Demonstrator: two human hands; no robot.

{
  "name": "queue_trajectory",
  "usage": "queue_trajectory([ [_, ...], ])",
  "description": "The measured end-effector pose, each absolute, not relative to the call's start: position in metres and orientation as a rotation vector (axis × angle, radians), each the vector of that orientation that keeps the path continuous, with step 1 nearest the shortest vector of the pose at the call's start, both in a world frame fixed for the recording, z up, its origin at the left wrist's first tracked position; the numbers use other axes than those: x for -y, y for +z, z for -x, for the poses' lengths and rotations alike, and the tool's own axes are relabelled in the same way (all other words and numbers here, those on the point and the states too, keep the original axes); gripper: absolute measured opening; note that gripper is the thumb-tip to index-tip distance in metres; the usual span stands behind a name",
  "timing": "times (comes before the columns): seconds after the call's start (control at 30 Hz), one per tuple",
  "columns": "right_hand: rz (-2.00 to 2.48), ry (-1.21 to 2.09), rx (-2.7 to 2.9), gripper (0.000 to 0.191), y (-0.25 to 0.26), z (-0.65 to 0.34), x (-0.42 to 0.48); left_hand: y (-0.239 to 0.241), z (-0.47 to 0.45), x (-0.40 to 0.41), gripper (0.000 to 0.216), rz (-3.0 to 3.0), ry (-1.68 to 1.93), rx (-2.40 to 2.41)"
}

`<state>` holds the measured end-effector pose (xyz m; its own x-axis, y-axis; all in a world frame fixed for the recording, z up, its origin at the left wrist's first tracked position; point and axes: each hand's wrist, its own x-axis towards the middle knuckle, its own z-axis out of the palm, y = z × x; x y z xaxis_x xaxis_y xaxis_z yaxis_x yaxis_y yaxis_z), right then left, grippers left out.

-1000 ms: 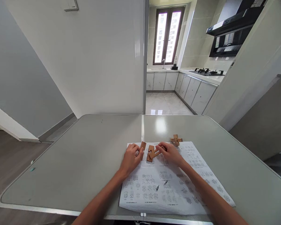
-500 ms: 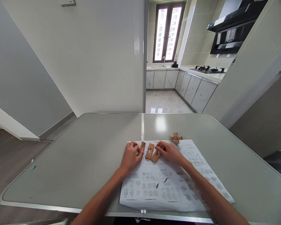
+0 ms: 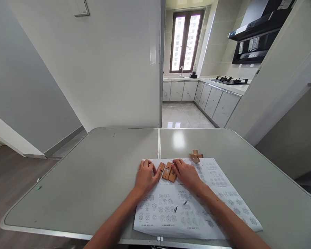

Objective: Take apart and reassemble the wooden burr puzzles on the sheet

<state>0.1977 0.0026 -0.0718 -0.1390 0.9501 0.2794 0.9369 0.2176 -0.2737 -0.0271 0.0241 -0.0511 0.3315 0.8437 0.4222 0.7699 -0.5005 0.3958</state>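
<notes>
Three flat wooden puzzle pieces with cut-outs lie side by side on the printed sheet (image 3: pixel 168 219). My left hand (image 3: pixel 145 175) is closed on the left piece (image 3: pixel 161 167), thumb along its near side; the fingers partly cover it. The middle piece (image 3: pixel 167 171) lies between my hands, its notch showing. My right hand (image 3: pixel 188 174) has its fingertips closed on the right piece (image 3: pixel 172 176), whose upper part they hide. That piece lies against the middle one. An assembled wooden cross-shaped puzzle (image 3: pixel 196 156) rests at the sheet's far edge, beyond my right hand.
The sheet, with rows of small line drawings and two dark tick marks, lies on a grey folding table (image 3: pixel 80 186) with a metal rim and a centre seam. A small green bit (image 3: pixel 38 187) is near the left edge. A white wall stands behind.
My right hand has pushed the right piece leftward against the middle one and straightened it. The left piece has come closer to the middle one. The camera view has tilted up slightly.
</notes>
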Motion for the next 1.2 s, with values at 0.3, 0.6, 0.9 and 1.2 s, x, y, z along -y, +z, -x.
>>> queue_trajectory([
  [0.3,1.693,-0.055,2.107,0.026,-0.071,-0.194,-0.001,-0.051,0.026,-0.027,0.008,-2.394,0.933,-1.364],
  [0.6,1.653,-0.054,2.093,0.024,-0.076,-0.196,-0.002,-0.042,0.026,-0.022,0.032,-2.275,0.863,-1.059],
  [0.9,1.66,-0.031,2.113,0.024,-0.071,-0.195,0.0,-0.043,0.03,-0.023,0.081,-2.231,0.759,-0.95],
  [1.2,1.586,0.042,2.124,0.022,-0.067,-0.192,0.005,-0.041,0.031,-0.024,0.092,-2.219,0.662,-1.035],
])
